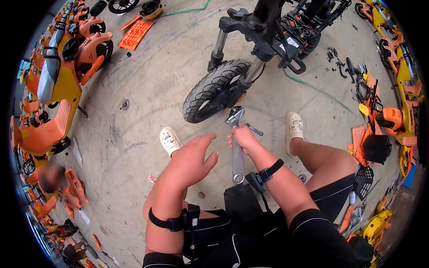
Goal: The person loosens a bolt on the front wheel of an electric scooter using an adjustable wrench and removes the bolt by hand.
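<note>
My right hand [246, 140] grips a large silver adjustable wrench [238, 158] around its upper handle. The wrench's jaw end points away from me and its ring-holed end toward me. By its head, just beyond my fingers, is a dark, slim part [254, 129] whose kind I cannot make out. My left hand [194, 157] hovers to the left of the wrench, empty, fingers stretched and thumb apart. Ahead of both hands is the knobbly front tyre [214, 87] of a stripped two-wheeler, between its fork legs [254, 70]. The wrench's head lies close to the wheel's lower right side.
Orange and yellow scooters [62, 85] line the left side, with more [404, 80] at the right. Orange panels [359, 143], a black basket [363, 181] and loose dark parts lie on the right floor. An orange ridged panel [135, 35] lies far left. My feet flank the wheel.
</note>
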The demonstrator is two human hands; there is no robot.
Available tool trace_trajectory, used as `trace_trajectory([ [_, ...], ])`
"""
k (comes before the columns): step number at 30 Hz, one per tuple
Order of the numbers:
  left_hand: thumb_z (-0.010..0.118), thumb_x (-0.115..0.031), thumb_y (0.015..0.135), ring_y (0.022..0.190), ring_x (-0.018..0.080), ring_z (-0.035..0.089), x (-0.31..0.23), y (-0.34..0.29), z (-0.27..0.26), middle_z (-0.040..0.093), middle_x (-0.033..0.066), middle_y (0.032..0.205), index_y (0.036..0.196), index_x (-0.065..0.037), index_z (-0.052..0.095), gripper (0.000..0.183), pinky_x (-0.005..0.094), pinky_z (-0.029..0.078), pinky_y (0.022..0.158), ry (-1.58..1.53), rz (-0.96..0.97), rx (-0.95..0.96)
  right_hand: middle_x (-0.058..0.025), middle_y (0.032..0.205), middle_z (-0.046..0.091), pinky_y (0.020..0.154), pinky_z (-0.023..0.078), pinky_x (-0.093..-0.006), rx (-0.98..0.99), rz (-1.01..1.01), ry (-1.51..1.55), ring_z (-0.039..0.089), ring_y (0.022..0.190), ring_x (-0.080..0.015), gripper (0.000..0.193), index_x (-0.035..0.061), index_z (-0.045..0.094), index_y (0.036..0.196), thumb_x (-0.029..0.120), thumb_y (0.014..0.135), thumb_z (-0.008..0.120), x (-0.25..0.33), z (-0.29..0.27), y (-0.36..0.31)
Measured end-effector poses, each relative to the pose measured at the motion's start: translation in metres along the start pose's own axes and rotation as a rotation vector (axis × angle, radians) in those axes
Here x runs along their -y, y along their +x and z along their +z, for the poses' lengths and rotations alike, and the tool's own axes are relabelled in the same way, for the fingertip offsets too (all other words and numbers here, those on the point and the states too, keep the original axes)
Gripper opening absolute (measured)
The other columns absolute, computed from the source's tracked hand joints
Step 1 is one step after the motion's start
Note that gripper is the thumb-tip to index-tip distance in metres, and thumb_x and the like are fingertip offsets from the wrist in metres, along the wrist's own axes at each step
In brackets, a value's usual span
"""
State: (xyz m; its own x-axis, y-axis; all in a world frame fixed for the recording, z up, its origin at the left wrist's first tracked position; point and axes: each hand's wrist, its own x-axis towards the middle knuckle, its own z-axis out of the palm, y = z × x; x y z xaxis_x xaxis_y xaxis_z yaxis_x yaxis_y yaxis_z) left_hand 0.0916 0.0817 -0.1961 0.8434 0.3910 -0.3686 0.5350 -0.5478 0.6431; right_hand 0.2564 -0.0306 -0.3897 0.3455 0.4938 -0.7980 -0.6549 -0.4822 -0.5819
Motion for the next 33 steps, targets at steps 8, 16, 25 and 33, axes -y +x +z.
trace_trajectory([
  [8, 0.068, -0.023, 0.095, 0.111, 0.0369, 0.065, 0.006, -0.005, -0.007, 0.067, 0.0196, 0.12, 0.132, -0.004, 0.06, 0.043, 0.0408, 0.052, 0.095, 0.013, 0.006, -0.028, -0.0165, 0.083, 0.063, 0.056, 0.056, -0.0422, 0.028, 0.138, 0.033, 0.065, 0.064, -0.0258, 0.015, -0.0054, 0.054, 0.1, 0.005, 0.094, 0.045, 0.041, 0.009, 0.006],
  [16, 0.066, -0.025, 0.095, 0.115, 0.0379, 0.064, 0.012, -0.002, -0.017, 0.067, 0.0202, 0.124, 0.127, -0.004, 0.062, 0.039, 0.0443, 0.051, 0.098, 0.026, -0.003, -0.002, -0.0118, 0.077, 0.059, 0.053, 0.054, -0.0397, 0.082, 0.228, 0.098, 0.066, 0.066, -0.0234, 0.007, -0.0007, 0.054, 0.092, -0.001, 0.085, 0.05, 0.108, -0.001, 0.015],
  [25, 0.063, -0.01, 0.097, 0.111, 0.0264, 0.064, 0.0, -0.011, -0.058, 0.066, 0.0139, 0.125, 0.143, -0.005, 0.052, 0.048, 0.0381, 0.051, 0.097, -0.267, -0.172, -0.288, -0.0212, 0.093, 0.068, 0.065, 0.053, -0.045, 0.09, -0.073, -0.758, 0.069, 0.082, -0.0331, 0.021, -0.0024, 0.044, 0.102, 0.007, 0.09, 0.058, -0.024, 0.062, 0.067],
  [33, 0.067, -0.013, 0.096, 0.11, 0.024, 0.064, 0.018, -0.015, -0.052, 0.066, 0.0118, 0.126, 0.144, -0.005, 0.052, 0.051, 0.0384, 0.05, 0.098, -0.238, -0.162, -0.217, -0.0296, 0.102, 0.062, 0.08, 0.053, -0.0522, -0.367, -0.25, -0.533, 0.066, 0.093, -0.046, 0.048, 0.0013, 0.026, 0.124, 0.007, 0.09, 0.06, -0.111, 0.074, 0.079],
])
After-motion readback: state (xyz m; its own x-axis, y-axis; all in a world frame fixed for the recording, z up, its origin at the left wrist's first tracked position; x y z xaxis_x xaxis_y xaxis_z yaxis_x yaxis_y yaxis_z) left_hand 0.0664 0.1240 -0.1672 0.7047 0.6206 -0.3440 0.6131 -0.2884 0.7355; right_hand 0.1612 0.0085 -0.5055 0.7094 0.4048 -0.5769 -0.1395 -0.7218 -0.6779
